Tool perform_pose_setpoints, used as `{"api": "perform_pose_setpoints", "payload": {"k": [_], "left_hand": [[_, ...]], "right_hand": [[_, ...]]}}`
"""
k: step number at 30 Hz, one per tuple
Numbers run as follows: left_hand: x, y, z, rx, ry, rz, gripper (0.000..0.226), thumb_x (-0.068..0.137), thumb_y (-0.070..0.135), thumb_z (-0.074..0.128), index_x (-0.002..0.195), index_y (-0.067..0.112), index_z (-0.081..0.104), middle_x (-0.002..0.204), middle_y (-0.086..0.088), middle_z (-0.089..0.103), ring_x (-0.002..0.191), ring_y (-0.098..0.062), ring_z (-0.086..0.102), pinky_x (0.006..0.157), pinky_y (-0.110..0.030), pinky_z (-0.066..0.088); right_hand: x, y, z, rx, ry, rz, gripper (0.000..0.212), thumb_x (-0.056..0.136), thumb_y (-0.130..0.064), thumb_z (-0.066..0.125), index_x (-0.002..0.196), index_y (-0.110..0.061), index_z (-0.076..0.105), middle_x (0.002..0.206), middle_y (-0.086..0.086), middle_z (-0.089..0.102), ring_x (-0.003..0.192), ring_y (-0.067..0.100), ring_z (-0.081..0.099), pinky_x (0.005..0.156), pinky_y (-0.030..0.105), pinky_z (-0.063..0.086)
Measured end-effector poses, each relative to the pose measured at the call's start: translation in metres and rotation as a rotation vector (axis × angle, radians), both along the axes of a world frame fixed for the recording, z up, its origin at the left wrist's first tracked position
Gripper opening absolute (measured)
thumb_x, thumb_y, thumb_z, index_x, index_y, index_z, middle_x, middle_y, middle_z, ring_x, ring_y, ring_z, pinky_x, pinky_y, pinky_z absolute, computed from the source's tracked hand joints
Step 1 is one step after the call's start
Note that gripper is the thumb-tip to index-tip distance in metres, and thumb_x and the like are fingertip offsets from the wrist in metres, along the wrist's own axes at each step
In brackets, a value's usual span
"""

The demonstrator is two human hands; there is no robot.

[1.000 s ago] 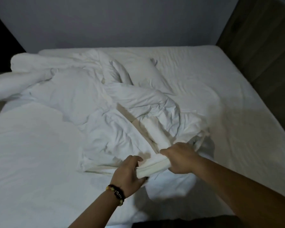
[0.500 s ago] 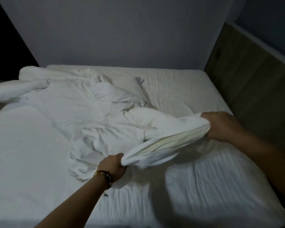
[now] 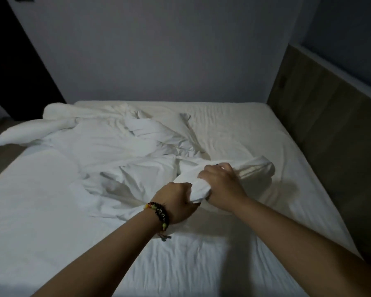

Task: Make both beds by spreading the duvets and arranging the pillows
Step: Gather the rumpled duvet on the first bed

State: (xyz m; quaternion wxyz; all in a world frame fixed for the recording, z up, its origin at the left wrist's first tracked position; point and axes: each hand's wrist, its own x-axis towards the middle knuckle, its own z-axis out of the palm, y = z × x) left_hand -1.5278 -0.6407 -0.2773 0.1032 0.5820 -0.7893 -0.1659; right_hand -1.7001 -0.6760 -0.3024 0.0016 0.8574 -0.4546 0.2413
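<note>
White duvet (image 3: 120, 151), crumpled across the bed (image 3: 41, 211), is gripped at one bunched edge by the left hand (image 3: 176, 202) and right hand (image 3: 221, 189) side by side, its bulk lying far-left.

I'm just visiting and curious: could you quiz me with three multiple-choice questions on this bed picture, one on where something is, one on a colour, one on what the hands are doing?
1. Where does the wooden panel stand?
A. along the bed's right side
B. along the bed's left side
C. across the bed's near end

2. What colour is the duvet?
A. blue
B. white
C. brown

3. What are the two hands doing?
A. resting flat on the sheet
B. hanging free, holding nothing
C. both gripping the duvet

Answers:
1 A: the wooden panel runs beside the bed on the right.
2 B: the crumpled duvet is white.
3 C: the left hand and right hand curl round one bunched edge, close together.
</note>
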Motion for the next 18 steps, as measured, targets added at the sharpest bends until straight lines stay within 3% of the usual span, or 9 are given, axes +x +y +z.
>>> {"api": "perform_pose_setpoints", "payload": {"k": [2, 4, 6, 8, 11, 13, 14, 16, 18], "left_hand": [[0.025, 0.007, -0.012, 0.063, 0.001, -0.02, 0.043, 0.08, 0.05, 0.064, 0.109, 0.019, 0.056, 0.103, -0.004, 0.067, 0.097, -0.024, 0.06, 0.071, -0.027, 0.04], [0.056, 0.012, -0.029, 0.141, 0.051, -0.051, 0.059, 0.073, 0.054, 0.07, 0.121, 0.025, 0.051, 0.109, 0.003, 0.064, 0.101, -0.019, 0.059, 0.075, -0.025, 0.041], [0.091, 0.012, -0.048, 0.221, 0.071, -0.063, 0.073, 0.066, 0.055, 0.076, 0.128, 0.031, 0.046, 0.119, 0.009, 0.058, 0.11, -0.013, 0.055, 0.086, -0.022, 0.043], [0.13, 0.011, -0.07, 0.315, -0.073, -0.027, 0.092, 0.061, 0.059, 0.077, 0.139, 0.035, 0.036, 0.137, 0.011, 0.043, 0.126, -0.012, 0.042, 0.102, -0.027, 0.038], [0.187, 0.009, -0.103, 0.432, -0.384, 0.07, 0.107, 0.062, 0.068, 0.071, 0.148, 0.036, 0.018, 0.156, 0.004, 0.016, 0.145, -0.019, 0.012, 0.117, -0.04, 0.018], [0.208, 0.009, -0.119, 0.492, -0.415, 0.118, 0.101, 0.067, 0.07, 0.065, 0.148, 0.038, 0.016, 0.159, 0.004, 0.009, 0.147, -0.02, 0.003, 0.117, -0.047, 0.007], [0.213, 0.009, -0.125, 0.496, -0.396, 0.118, 0.089, 0.074, 0.067, 0.061, 0.147, 0.038, 0.021, 0.158, 0.004, 0.013, 0.147, -0.019, 0.007, 0.116, -0.047, 0.007], [0.215, 0.009, -0.132, 0.489, -0.261, 0.101, 0.053, 0.088, 0.053, 0.051, 0.136, 0.034, 0.041, 0.148, 0.003, 0.04, 0.136, -0.017, 0.035, 0.111, -0.038, 0.026], [0.213, 0.007, -0.131, 0.486, -0.071, 0.134, 0.031, 0.093, 0.038, 0.046, 0.121, 0.026, 0.053, 0.128, -0.001, 0.059, 0.116, -0.021, 0.055, 0.093, -0.03, 0.042]], "right_hand": [[0.014, -0.004, 0.003, 0.017, 0.056, 0.003, 0.021, 0.054, -0.014, 0.067, 0.072, -0.022, 0.061, 0.074, -0.004, 0.054, 0.068, 0.023, 0.059, 0.069, 0.032, 0.028], [0.024, -0.003, -0.002, 0.082, 0.102, -0.043, 0.008, 0.061, -0.024, 0.059, 0.068, -0.022, 0.062, 0.073, -0.002, 0.054, 0.068, 0.026, 0.059, 0.066, 0.031, 0.027], [0.028, -0.005, -0.007, 0.15, 0.076, -0.105, 0.022, 0.063, -0.035, 0.05, 0.069, -0.019, 0.064, 0.075, 0.002, 0.057, 0.069, 0.03, 0.061, 0.063, 0.031, 0.031], [0.029, -0.011, -0.003, 0.231, -0.005, -0.206, 0.028, 0.064, -0.038, 0.048, 0.069, -0.016, 0.065, 0.077, 0.006, 0.059, 0.069, 0.034, 0.062, 0.062, 0.034, 0.041], [0.025, -0.024, 0.011, 0.325, -0.092, -0.38, 0.025, 0.065, -0.035, 0.053, 0.072, -0.016, 0.067, 0.083, 0.008, 0.06, 0.075, 0.036, 0.063, 0.067, 0.04, 0.051], [0.023, -0.028, 0.018, 0.308, -0.145, -0.464, 0.027, 0.068, -0.032, 0.056, 0.076, -0.013, 0.072, 0.087, 0.012, 0.063, 0.079, 0.036, 0.063, 0.071, 0.041, 0.052], [0.022, -0.029, 0.02, 0.31, -0.171, -0.512, 0.023, 0.072, -0.027, 0.06, 0.079, -0.01, 0.074, 0.09, 0.014, 0.065, 0.082, 0.036, 0.063, 0.073, 0.041, 0.053], [0.024, -0.029, 0.018, 0.323, -0.209, -0.603, 0.014, 0.077, -0.01, 0.066, 0.086, -0.008, 0.075, 0.097, 0.017, 0.066, 0.087, 0.038, 0.063, 0.078, 0.04, 0.053], [0.029, -0.026, 0.01, 0.364, -0.216, -0.689, 0.023, 0.076, 0.0, 0.062, 0.094, -0.008, 0.073, 0.103, 0.017, 0.065, 0.094, 0.038, 0.062, 0.082, 0.038, 0.052]]}}
